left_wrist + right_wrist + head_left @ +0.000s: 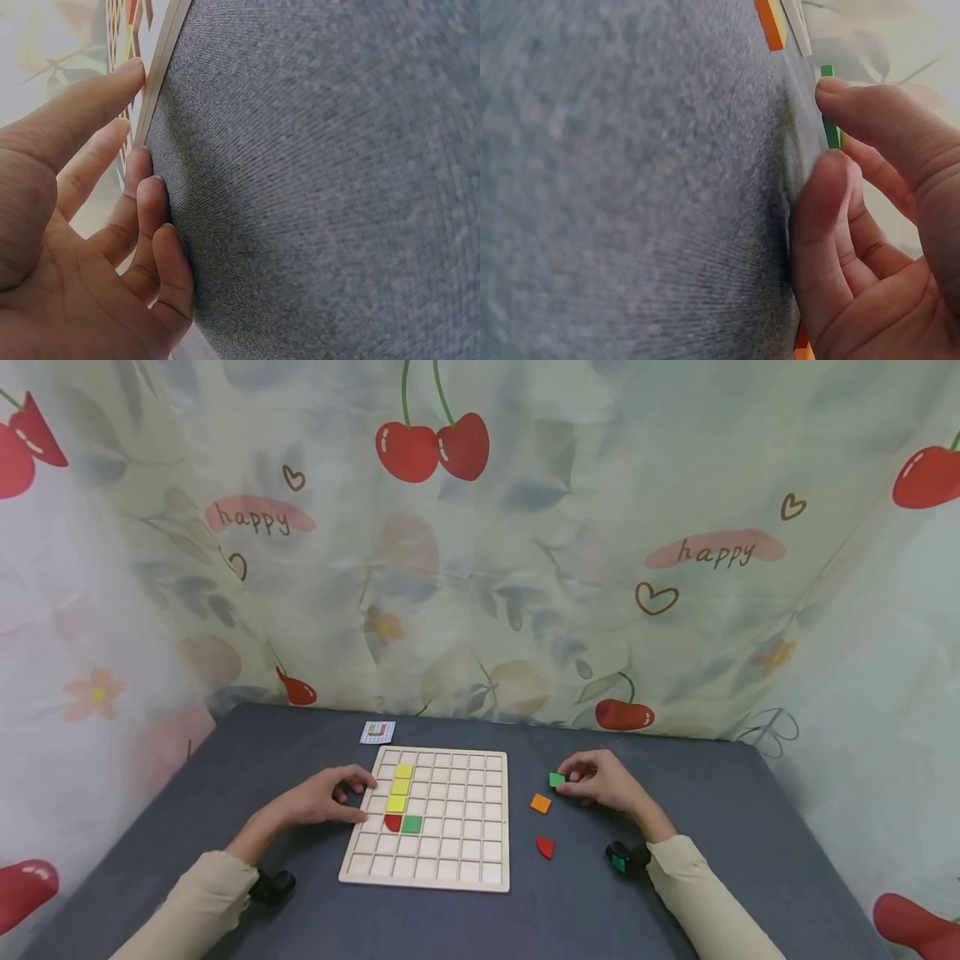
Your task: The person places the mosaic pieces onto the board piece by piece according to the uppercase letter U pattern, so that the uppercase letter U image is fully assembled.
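A pale wooden grid board [450,852] lies on the dark table. Three yellow square tiles [401,787] form a column in it, with a red quarter-round tile [393,822] and a green square tile [412,824] side by side below. At the board's left edge is my left hand [322,795]; its thumb [112,84] touches the rim and the other fingers are loosely bent. Right of the board, my right hand [609,783] pinches another green tile [831,127] between thumb and fingers, above the cloth. Near that hand lie an orange square tile [541,803] and a red quarter-round tile [545,847].
A small printed card [377,732] sits behind the board's far left corner. Grey cloth [570,918] covers the table. A patterned curtain [480,610] hangs along the back and sides. Black wrist devices [628,857] are worn on both arms.
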Action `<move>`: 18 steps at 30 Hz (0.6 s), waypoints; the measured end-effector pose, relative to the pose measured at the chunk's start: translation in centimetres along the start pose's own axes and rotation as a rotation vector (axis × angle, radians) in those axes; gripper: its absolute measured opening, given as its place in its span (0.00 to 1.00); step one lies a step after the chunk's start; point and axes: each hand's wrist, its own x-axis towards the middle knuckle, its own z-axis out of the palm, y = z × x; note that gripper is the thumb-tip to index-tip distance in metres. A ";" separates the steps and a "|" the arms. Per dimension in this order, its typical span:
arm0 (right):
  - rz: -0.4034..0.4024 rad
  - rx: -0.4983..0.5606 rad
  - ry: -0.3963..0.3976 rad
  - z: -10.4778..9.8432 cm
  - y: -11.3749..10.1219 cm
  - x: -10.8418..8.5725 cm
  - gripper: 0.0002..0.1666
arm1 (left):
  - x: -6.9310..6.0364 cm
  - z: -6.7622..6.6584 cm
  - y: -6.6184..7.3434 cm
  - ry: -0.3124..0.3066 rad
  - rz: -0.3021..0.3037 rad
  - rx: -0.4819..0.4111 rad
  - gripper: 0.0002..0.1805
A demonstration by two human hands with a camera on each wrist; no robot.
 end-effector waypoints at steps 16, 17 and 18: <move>0.001 0.224 -0.036 0.7 -1.6 -0.8 0.16 | -0.1 0.0 0.3 0.003 0.008 -0.008 0.23; 0.003 0.230 -0.033 0.8 -1.7 -0.8 0.16 | -0.1 0.0 0.3 0.003 0.007 -0.010 0.23; 0.004 0.236 -0.030 0.9 -1.9 -0.9 0.16 | -0.1 0.0 0.3 0.003 0.007 -0.010 0.23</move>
